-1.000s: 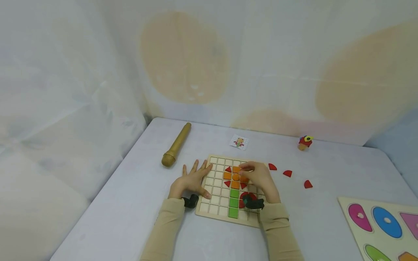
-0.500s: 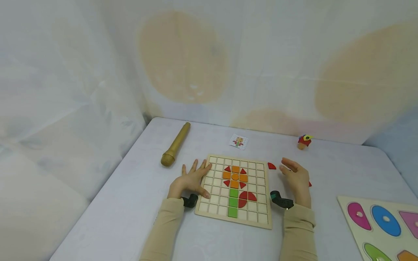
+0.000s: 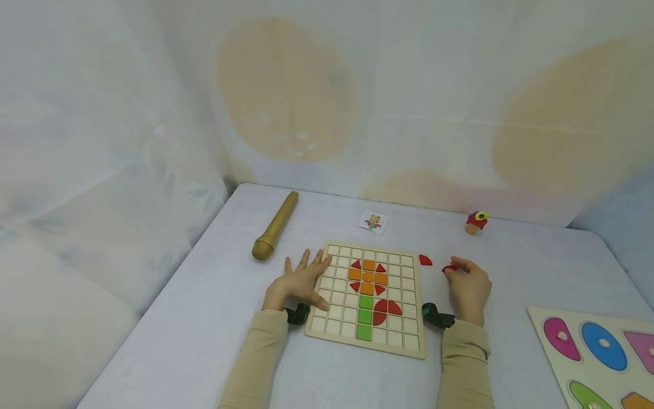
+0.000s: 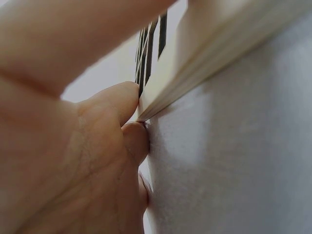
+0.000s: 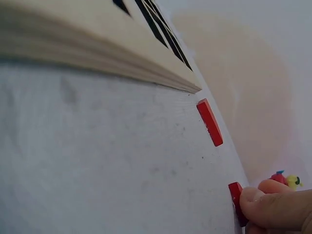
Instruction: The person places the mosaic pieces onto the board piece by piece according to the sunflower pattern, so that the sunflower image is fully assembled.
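My left hand [image 3: 298, 285] rests with spread fingers on the left edge of a wooden grid board [image 3: 334, 326]; the left wrist view shows fingertips [image 4: 127, 95] right at its rim. Beyond the board's right side, my right hand [image 3: 469, 287] pinches a red quarter-circle tile [image 5: 236, 201] between thumb and fingers, low over the table. Another red quarter-circle tile [image 3: 425, 260] lies beside the board's upper right corner. On the board, orange squares [image 3: 369, 265] surround an orange disc [image 3: 368, 277], with red triangles [image 3: 380, 267] at the corners. Green squares [image 3: 365, 317] run below, next to red quarter-circles [image 3: 380, 307].
A gold toy microphone [image 3: 276, 226] lies at the back left. Behind the board is a small printed pattern card [image 3: 373, 222]. A parrot figure [image 3: 477, 222] stands at the back right, and a shape puzzle board [image 3: 587, 324] occupies the front right.
My right hand has gone from the board's flower pattern out to the right and now pinches a red quarter-circle tile there. A red triangle shows at the pattern's upper right. The left hand stays put.
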`<control>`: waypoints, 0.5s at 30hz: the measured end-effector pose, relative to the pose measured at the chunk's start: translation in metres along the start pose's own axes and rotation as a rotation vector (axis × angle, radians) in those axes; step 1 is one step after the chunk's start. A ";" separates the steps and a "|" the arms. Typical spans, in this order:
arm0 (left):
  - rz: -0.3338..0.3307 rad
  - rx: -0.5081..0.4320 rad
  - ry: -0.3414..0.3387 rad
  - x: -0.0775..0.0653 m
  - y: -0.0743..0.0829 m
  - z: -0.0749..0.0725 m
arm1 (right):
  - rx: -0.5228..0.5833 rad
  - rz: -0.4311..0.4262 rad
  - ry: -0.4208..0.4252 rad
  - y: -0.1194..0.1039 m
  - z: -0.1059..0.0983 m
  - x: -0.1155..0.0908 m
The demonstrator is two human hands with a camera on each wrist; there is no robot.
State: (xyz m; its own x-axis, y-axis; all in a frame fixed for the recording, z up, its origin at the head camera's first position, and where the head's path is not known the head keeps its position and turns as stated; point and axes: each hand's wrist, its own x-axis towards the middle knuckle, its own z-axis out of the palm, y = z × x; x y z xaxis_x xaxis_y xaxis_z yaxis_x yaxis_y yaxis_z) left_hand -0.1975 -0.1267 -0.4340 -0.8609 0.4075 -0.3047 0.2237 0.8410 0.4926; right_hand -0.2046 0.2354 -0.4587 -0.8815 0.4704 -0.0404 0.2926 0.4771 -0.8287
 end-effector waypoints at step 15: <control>0.008 -0.011 -0.005 -0.001 0.001 -0.001 | -0.256 0.062 -0.118 -0.012 -0.015 -0.011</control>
State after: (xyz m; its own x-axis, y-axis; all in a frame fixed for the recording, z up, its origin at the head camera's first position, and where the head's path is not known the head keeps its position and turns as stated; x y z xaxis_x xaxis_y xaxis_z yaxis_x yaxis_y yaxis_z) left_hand -0.1969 -0.1269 -0.4325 -0.8569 0.4158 -0.3046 0.2252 0.8337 0.5043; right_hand -0.1931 0.2354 -0.4401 -0.8919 0.4216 -0.1636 0.4177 0.6293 -0.6554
